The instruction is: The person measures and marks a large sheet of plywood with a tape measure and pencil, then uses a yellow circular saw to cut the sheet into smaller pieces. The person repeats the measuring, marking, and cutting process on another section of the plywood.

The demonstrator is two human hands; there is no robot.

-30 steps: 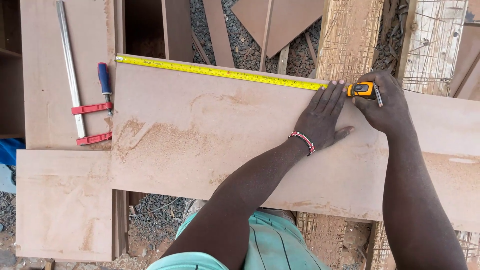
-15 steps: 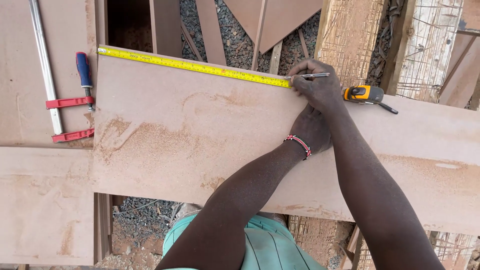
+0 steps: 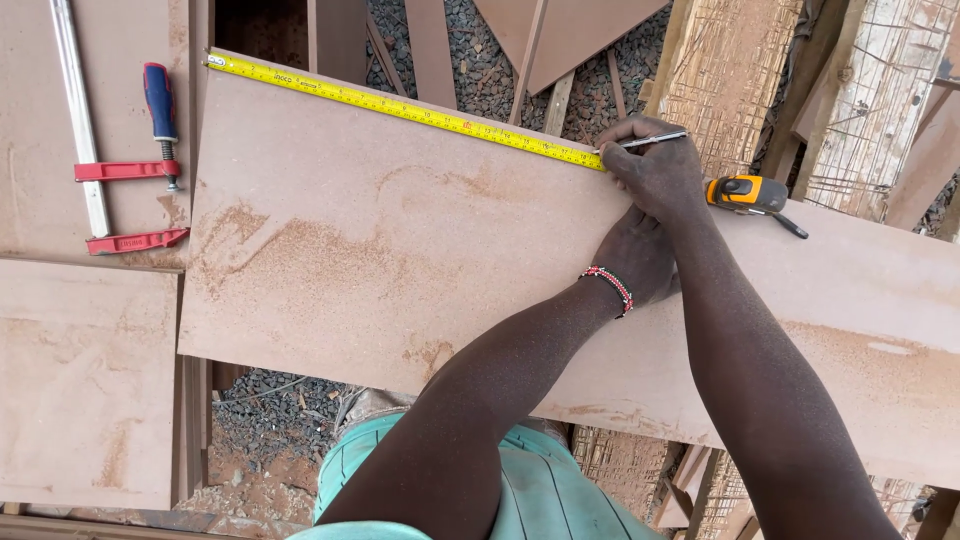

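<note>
Pencil (image 3: 645, 141) pinched in the right hand (image 3: 655, 170) meets the far end of a yellow tape measure (image 3: 400, 105) stretched along the brown board's (image 3: 400, 270) far edge; the left hand (image 3: 635, 255) presses flat beside it, fingers together. The tape case (image 3: 742, 192) lies loose, so the blade could slip and skew the mark.

There is a single view, from a camera worn on the person's head. It looks almost straight down over both forearms onto the brown board (image 3: 400, 270) lying across the surface, from close range. The person's green clothing fills the bottom edge, right below the lens. The far edge of the frame reaches gravel ground (image 3: 480, 50) and rough timber (image 3: 730, 70) beyond the board.
</note>
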